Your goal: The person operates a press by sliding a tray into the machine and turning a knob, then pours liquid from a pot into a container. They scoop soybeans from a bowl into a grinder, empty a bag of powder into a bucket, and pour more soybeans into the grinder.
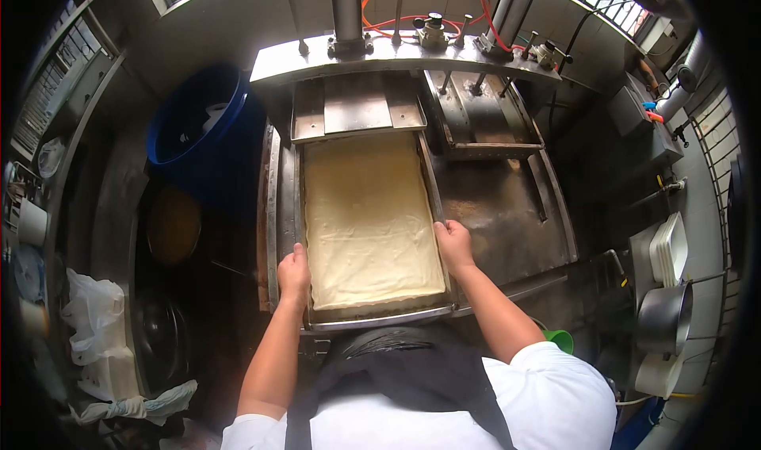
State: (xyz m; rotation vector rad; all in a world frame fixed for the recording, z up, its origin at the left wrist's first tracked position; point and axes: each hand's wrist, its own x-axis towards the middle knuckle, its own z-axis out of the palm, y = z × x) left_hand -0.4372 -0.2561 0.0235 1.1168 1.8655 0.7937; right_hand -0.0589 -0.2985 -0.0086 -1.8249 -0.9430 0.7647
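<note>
A long metal tray (382, 321) lies before me, reaching back beneath the press. Filling it is a pale cream, rectangular slab (372, 220), smooth at the far end and wrinkled like cloth nearer me. My left hand (294, 275) is closed round the tray's left edge with the thumb up. On the opposite edge, a little farther away, my right hand (454, 245) is closed too, thumb pointing inward. The undersides of both hands' grips are hidden. A metal press plate (358, 105) hangs over the far end of the slab.
A steel crossbeam (404, 55) with cylinders and red hoses spans the back. To the right, a second press plate (483, 117) stands over a wet metal bed (507, 220). A blue barrel (202, 125) is at the left; pots (664, 319) hang along the right wall.
</note>
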